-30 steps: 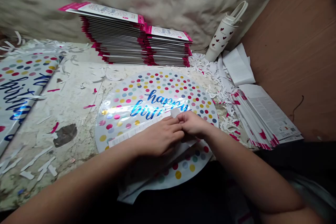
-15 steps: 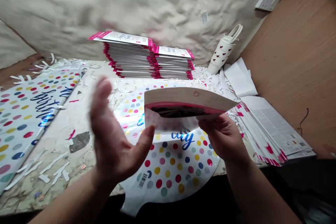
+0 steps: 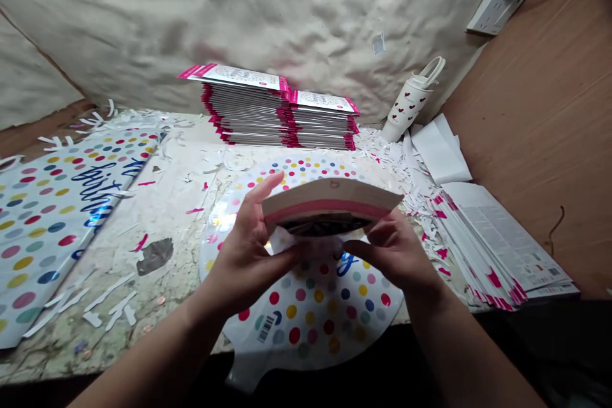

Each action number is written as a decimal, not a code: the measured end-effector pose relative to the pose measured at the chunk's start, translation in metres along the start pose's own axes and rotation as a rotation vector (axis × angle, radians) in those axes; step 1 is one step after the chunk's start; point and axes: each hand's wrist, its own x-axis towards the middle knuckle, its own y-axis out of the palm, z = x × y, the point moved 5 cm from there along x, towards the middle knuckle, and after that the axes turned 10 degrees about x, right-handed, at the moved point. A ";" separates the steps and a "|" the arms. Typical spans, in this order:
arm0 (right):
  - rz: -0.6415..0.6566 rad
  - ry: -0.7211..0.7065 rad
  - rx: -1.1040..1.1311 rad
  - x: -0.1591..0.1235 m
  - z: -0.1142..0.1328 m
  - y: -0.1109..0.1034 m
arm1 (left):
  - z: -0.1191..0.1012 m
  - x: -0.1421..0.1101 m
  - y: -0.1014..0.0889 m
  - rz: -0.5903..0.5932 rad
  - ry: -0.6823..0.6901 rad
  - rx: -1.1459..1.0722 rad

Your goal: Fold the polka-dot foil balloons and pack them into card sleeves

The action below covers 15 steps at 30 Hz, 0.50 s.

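Note:
I hold a flat pink-edged packaging sleeve (image 3: 329, 201) up above the table, its open mouth facing me. My left hand (image 3: 248, 255) grips its left end, fingers curled round the edge. My right hand (image 3: 394, 252) pinches its right lower edge. Under both hands lies a round foil balloon (image 3: 310, 306) with coloured dots and blue "happy birthday" lettering, flat on the table.
Two stacks of pink-edged packs (image 3: 277, 108) stand at the back. A pile of flat sleeves (image 3: 497, 242) lies at the right, a heart-patterned cup (image 3: 408, 105) behind it. Another dotted balloon (image 3: 52, 210) lies at the left. Paper strips litter the worn table (image 3: 176, 204).
One second ago both hands pressed on the balloon. The right hand then lifted the sleeve, and the left hand, open half a second ago, has now closed on the sleeve's left end.

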 end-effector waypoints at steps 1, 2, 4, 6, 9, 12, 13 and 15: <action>-0.016 -0.008 0.001 0.001 0.003 -0.002 | 0.001 -0.001 0.000 0.029 -0.063 -0.028; -0.030 -0.020 0.001 0.002 0.006 -0.003 | 0.001 -0.001 0.000 0.059 -0.122 -0.056; -0.040 -0.036 0.010 0.008 0.011 -0.005 | 0.004 -0.001 0.001 0.091 -0.219 -0.116; -0.024 0.034 -0.003 0.018 0.007 -0.009 | 0.011 -0.001 0.004 0.135 -0.328 -0.219; -0.074 0.165 -0.257 0.031 -0.008 -0.023 | 0.035 -0.009 0.014 0.267 -0.544 -0.329; -0.180 0.006 -0.790 0.029 -0.011 -0.028 | 0.062 -0.029 0.022 0.345 -0.755 -0.266; -0.124 -0.083 -0.919 0.024 -0.012 -0.021 | 0.068 -0.036 0.024 0.338 -0.788 -0.238; 0.095 -0.220 -1.027 0.009 -0.020 0.003 | 0.073 -0.047 0.028 0.319 -0.799 -0.194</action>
